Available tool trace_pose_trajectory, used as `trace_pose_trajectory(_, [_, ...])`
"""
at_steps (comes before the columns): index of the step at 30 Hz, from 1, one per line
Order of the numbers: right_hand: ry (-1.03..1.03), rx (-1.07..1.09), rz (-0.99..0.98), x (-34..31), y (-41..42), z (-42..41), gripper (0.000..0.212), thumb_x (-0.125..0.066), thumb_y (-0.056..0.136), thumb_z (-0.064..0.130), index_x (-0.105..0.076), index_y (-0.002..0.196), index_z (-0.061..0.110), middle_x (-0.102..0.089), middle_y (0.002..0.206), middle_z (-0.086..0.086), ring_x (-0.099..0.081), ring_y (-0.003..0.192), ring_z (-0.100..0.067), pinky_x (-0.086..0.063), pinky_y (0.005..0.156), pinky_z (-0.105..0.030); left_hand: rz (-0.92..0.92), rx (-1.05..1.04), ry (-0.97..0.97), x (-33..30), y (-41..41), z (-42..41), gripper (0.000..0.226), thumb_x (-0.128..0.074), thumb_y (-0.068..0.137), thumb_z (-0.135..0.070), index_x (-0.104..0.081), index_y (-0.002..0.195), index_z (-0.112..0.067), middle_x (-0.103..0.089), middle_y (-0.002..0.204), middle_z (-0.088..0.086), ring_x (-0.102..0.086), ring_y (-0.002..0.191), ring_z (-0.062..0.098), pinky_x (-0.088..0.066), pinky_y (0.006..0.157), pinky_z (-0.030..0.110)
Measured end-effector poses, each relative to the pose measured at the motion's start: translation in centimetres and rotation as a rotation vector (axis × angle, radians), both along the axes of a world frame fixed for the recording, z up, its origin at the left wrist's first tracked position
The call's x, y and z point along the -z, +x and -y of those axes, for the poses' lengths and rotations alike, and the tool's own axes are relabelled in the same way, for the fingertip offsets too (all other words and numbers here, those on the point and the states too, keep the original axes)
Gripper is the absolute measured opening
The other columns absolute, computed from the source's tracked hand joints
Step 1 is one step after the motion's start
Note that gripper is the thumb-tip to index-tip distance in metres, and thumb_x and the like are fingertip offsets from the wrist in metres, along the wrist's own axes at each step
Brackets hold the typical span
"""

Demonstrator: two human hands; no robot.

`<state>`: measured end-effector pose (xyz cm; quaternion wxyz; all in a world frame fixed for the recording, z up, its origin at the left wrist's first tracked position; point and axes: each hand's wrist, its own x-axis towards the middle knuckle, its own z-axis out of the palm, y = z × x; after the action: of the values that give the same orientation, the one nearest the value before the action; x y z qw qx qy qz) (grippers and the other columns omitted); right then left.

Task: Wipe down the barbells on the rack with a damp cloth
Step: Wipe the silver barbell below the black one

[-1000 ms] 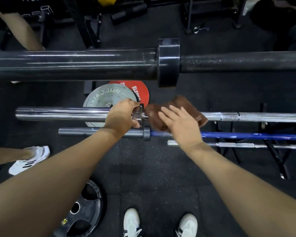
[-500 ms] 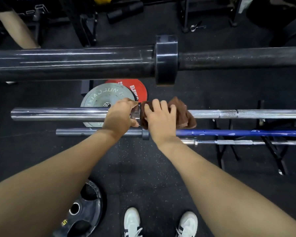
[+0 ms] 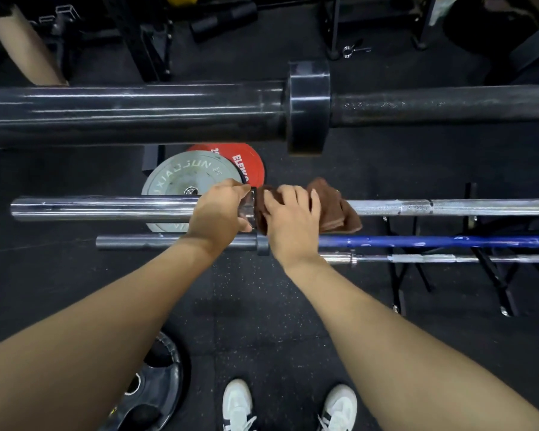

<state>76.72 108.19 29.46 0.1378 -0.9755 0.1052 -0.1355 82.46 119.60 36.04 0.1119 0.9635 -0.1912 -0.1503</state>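
The brown cloth (image 3: 330,206) is draped over the chrome barbell (image 3: 106,208), bunched right against the bar's collar, with a loose fold hanging off to the right of the right hand (image 3: 288,219). That hand curls its fingers over the cloth and presses it onto the shaft, probably so the damp fabric wraps the metal as it slides. Just to its left, touching the collar, the left hand (image 3: 218,217) grips the sleeve end, likely to stop the bar rolling under the rubbing.

Below both hands lies a blue-shafted barbell (image 3: 433,241), and under that a thinner silver one (image 3: 448,259), both resting on the black rack (image 3: 395,275). Above the hands a thick black barbell (image 3: 137,110) crosses the view.

No container shows; the rack merely carries the bars. Beyond the left hand a grey plate (image 3: 181,175) and a red plate (image 3: 246,160) sit on the floor (image 3: 262,321).
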Motion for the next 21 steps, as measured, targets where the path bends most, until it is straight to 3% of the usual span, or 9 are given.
trace_pose_trajectory(2, [0.005, -0.091, -0.021, -0.1, -0.3, 1.1, 0.04, -0.062, 0.087, 0.018, -0.059, 0.127, 0.022, -0.057, 0.127, -0.005, -0.044, 0.127, -0.028, -0.016, 0.114, -0.05, 0.013, -0.001, 0.013, 0.1, 0.0, -0.1, 0.074, -0.078, 0.075, -0.017, -0.043, 0.14, -0.013, -0.052, 0.129, 0.004, -0.048, 0.117, 0.023, -0.037, 0.098, 0.031])
trace_pose_trajectory(4, [-0.073, -0.126, 0.003, 0.1, -1.6, 4.1, 0.044, -0.069, 0.08, 0.016, -0.062, 0.124, 0.023, -0.061, 0.126, -0.006, -0.051, 0.123, -0.029, -0.024, 0.11, -0.052, 0.011, -0.012, 0.006, -0.1, -0.2, -0.1, 0.074, -0.079, 0.074, -0.016, -0.044, 0.14, -0.012, -0.053, 0.127, 0.005, -0.05, 0.116, 0.023, -0.039, 0.099, 0.032])
trace_pose_trajectory(7, [-0.081, -0.009, -0.024, 0.6, -4.2, 9.7, 0.047, -0.069, 0.08, 0.013, -0.062, 0.125, 0.025, -0.059, 0.13, -0.007, -0.049, 0.126, -0.03, -0.023, 0.11, -0.052, -0.004, -0.002, 0.036, -0.4, -0.3, 0.4, 0.068, -0.078, 0.075, -0.015, -0.047, 0.136, -0.01, -0.055, 0.121, 0.006, -0.052, 0.109, 0.024, -0.042, 0.096, 0.034])
trace_pose_trajectory(9, [-0.04, 0.088, -0.065, 0.4, -5.3, 11.2, 0.042, -0.063, 0.087, 0.014, -0.06, 0.128, 0.024, -0.055, 0.135, -0.008, -0.042, 0.132, -0.031, -0.018, 0.112, -0.052, 0.015, -0.005, 0.022, -0.5, -0.5, 0.7, 0.054, -0.075, 0.077, -0.01, -0.053, 0.127, -0.007, -0.058, 0.112, 0.006, -0.054, 0.096, 0.021, -0.043, 0.086, 0.03])
trace_pose_trajectory(13, [0.012, 0.247, -0.13, -0.1, -3.1, 6.0, 0.044, -0.063, 0.086, 0.013, -0.058, 0.129, 0.019, -0.053, 0.136, -0.008, -0.036, 0.135, -0.033, -0.015, 0.113, -0.055, 0.055, -0.025, -0.034, -0.2, -0.9, 0.9, 0.039, -0.07, 0.078, -0.003, -0.059, 0.115, -0.003, -0.057, 0.1, 0.005, -0.048, 0.081, 0.015, -0.038, 0.074, 0.024])
trace_pose_trajectory(15, [-0.039, 0.134, -0.043, -0.3, -1.6, 2.5, 0.044, -0.072, 0.076, 0.012, -0.065, 0.119, 0.02, -0.063, 0.122, -0.007, -0.048, 0.125, -0.033, -0.026, 0.109, -0.056, 0.063, -0.018, -0.008, -0.2, -0.8, 1.0, 0.043, -0.073, 0.076, -0.005, -0.059, 0.116, -0.003, -0.057, 0.102, 0.005, -0.049, 0.085, 0.018, -0.039, 0.076, 0.026])
trace_pose_trajectory(18, [-0.011, -0.066, -0.084, -0.5, -0.6, 1.8, 0.041, -0.056, 0.091, 0.017, -0.055, 0.131, 0.025, -0.058, 0.127, -0.003, -0.042, 0.13, -0.028, -0.014, 0.115, -0.049, 0.105, 0.012, 0.048, -0.2, -0.9, 0.8, 0.05, -0.078, 0.073, -0.013, -0.058, 0.119, -0.006, -0.058, 0.108, 0.006, -0.053, 0.097, 0.022, -0.042, 0.084, 0.032])
trace_pose_trajectory(21, [-0.074, -0.112, -0.043, -0.3, -2.2, 6.3, 0.037, -0.058, 0.088, 0.025, -0.061, 0.125, 0.028, -0.063, 0.119, 0.001, -0.053, 0.12, -0.023, -0.021, 0.111, -0.049, 0.149, 0.012, 0.07, -0.1, -1.2, 0.5, 0.051, -0.078, 0.073, -0.014, -0.058, 0.118, -0.006, -0.06, 0.109, 0.008, -0.053, 0.099, 0.027, -0.043, 0.087, 0.037])
